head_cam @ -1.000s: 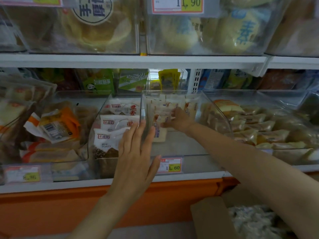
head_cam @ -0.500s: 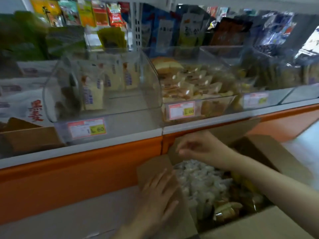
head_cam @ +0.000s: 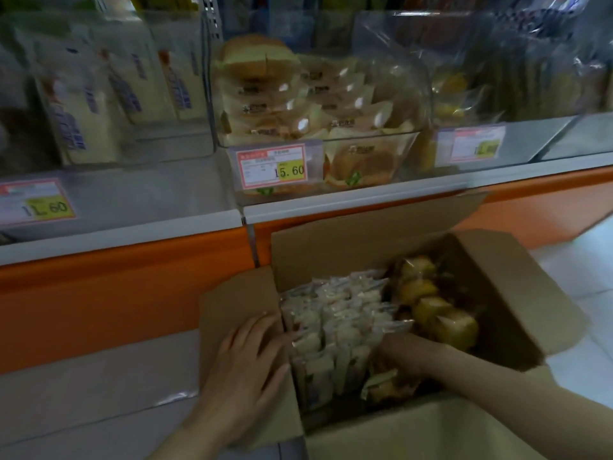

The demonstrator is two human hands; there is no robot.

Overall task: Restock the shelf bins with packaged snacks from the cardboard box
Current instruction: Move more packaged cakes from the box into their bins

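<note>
Packaged snacks (head_cam: pixel 338 323), white: standing on edge in the left half of the cardboard box (head_cam: pixel 497 293), sealed tops facing up, rows running from the near wall toward the shelf. Yellow-brown wrapped buns (head_cam: pixel 431 307) are filling the right half. The left hand (head_cam: pixel 245 363) is lying flat on the box's left flap (head_cam: pixel 232 303), fingers straight, tips touching the nearest packs; grip wide, holding nothing. The right hand (head_cam: pixel 406 355) is reaching down among the packs, fingers hidden, so its grip cannot be told. Above, a clear shelf bin (head_cam: pixel 411 94) is holding wrapped bread behind a price tag (head_cam: pixel 272 166).
</note>
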